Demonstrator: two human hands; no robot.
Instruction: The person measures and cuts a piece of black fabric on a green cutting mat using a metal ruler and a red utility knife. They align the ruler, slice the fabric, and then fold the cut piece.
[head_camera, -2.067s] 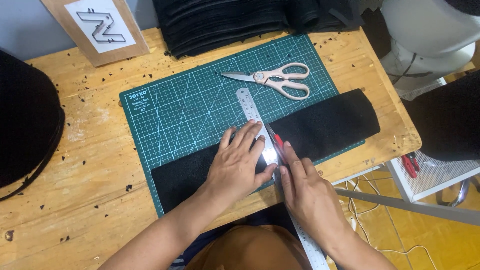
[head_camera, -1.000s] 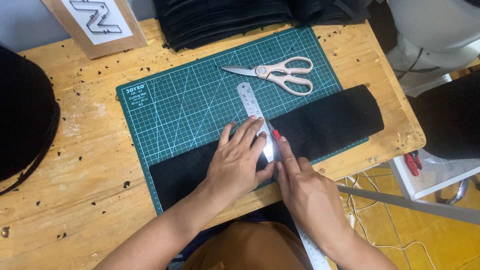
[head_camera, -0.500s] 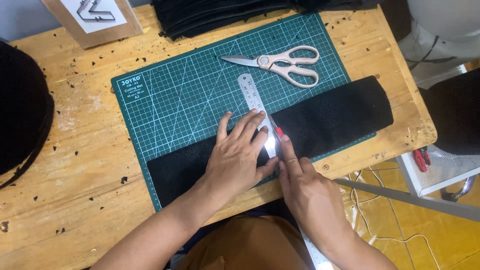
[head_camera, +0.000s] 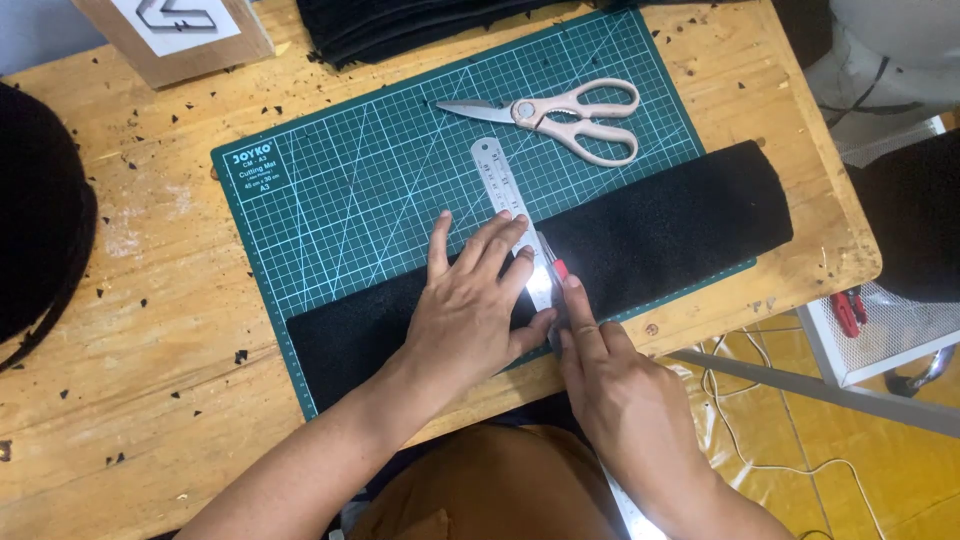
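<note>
A long black fabric strip (head_camera: 670, 235) lies slantwise across the lower part of a green cutting mat (head_camera: 370, 200). A steel ruler (head_camera: 505, 195) crosses the strip. My left hand (head_camera: 470, 300) presses flat on the ruler and fabric, fingers spread. My right hand (head_camera: 620, 385) sits just right of the ruler and grips a small red-tipped cutter (head_camera: 558, 270), its tip against the ruler's edge on the fabric. The ruler's lower part is hidden under my hands.
Cream-handled scissors (head_camera: 570, 112) rest on the mat's upper right. A stack of black fabric (head_camera: 400, 25) lies at the back, a wooden block with a white card (head_camera: 175, 30) at back left, a black object (head_camera: 40, 200) at left. Black scraps dot the wooden table (head_camera: 130, 330).
The view has shifted a little, so everything sits lower in frame. My hands keep the same hold on the ruler and cutter; the cutter stays at the ruler's edge.
</note>
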